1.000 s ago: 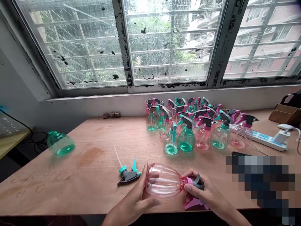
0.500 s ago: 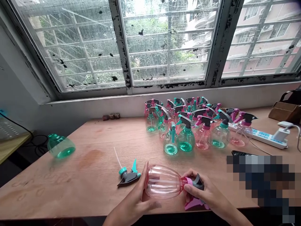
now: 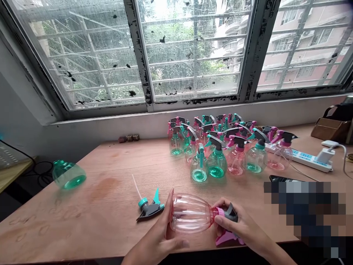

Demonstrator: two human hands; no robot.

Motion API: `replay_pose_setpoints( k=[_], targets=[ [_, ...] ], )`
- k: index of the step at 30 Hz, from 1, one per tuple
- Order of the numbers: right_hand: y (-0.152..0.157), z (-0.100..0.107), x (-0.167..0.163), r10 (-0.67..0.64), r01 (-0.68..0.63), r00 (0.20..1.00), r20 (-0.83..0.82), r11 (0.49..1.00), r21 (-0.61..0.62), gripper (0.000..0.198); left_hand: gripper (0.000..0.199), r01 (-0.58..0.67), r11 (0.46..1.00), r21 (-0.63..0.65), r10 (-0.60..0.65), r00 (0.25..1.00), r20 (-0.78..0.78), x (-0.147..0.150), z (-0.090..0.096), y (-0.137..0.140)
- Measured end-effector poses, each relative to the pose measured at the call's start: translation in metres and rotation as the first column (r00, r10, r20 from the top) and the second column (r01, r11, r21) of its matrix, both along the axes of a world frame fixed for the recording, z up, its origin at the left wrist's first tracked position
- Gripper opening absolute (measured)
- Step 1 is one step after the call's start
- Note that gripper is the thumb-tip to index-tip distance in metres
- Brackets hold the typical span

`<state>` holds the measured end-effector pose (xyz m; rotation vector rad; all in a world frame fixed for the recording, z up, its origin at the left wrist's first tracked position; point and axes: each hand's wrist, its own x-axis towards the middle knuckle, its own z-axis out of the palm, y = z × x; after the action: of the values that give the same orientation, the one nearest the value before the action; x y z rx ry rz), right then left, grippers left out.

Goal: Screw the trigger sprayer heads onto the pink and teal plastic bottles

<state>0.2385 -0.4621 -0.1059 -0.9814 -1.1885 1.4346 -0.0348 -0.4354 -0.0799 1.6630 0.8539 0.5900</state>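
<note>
A clear pink spray bottle (image 3: 191,213) lies sideways between my hands, just above the table's front edge. My left hand (image 3: 162,230) is cupped around its base, thumb below and fingers behind. At the neck, my right hand (image 3: 234,222) grips the pink collar of the spray head (image 3: 230,213), whose body is black and whose trigger is pink. Beside my left hand, a loose black and teal spray head (image 3: 150,208) rests on the wood with its thin tube pointing up. Farther left, a green bottle (image 3: 68,175) without a spray head lies tilted on the table.
Several pink and green spray bottles (image 3: 217,163) stand grouped toward the back. Right of them are a white power strip (image 3: 309,161) with a plugged-in charger and a brown bag (image 3: 329,127). Small dark blocks (image 3: 129,138) sit by the wall, below the windows.
The view has shifted slightly, so the scene sits a little farther left. Both hands keep the same hold on the pink bottle and its spray head.
</note>
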Motion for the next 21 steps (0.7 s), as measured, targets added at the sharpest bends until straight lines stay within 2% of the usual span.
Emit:
replay_pose_setpoints(
  k=[4, 10, 15, 19, 21],
  targets=[
    [-0.0002, 0.0009, 0.0005, -0.005, 0.005, 1.0, 0.02, 1.0, -0.005, 0.035, 0.105, -0.006, 0.997, -0.072, 0.009, 0.999, 0.044, -0.0001, -0.0002, -0.0012],
    [0.0005, -0.0016, 0.0016, 0.003, -0.003, 1.0, 0.011, 1.0, 0.006, 0.033, 0.099, 0.036, 0.997, 0.067, -0.035, 0.999, -0.022, -0.0009, -0.0027, 0.0013],
    [0.0001, -0.0007, 0.0014, 0.026, -0.026, 1.0, -0.009, 1.0, 0.007, 0.032, 0.107, 0.032, 0.999, 0.035, -0.031, 0.999, -0.012, 0.0008, 0.001, 0.0009],
    [0.0006, -0.0029, 0.0029, 0.013, -0.013, 1.0, 0.028, 1.0, 0.009, 0.033, 0.103, 0.018, 1.0, -0.015, -0.018, 1.0, -0.003, 0.0019, 0.0042, 0.0003],
    [0.0014, -0.0055, 0.0038, 0.006, -0.007, 0.999, 0.045, 1.0, 0.022, 0.033, 0.103, 0.024, 1.0, 0.007, -0.024, 0.999, -0.022, 0.0008, 0.0019, 0.0008]
  ],
)
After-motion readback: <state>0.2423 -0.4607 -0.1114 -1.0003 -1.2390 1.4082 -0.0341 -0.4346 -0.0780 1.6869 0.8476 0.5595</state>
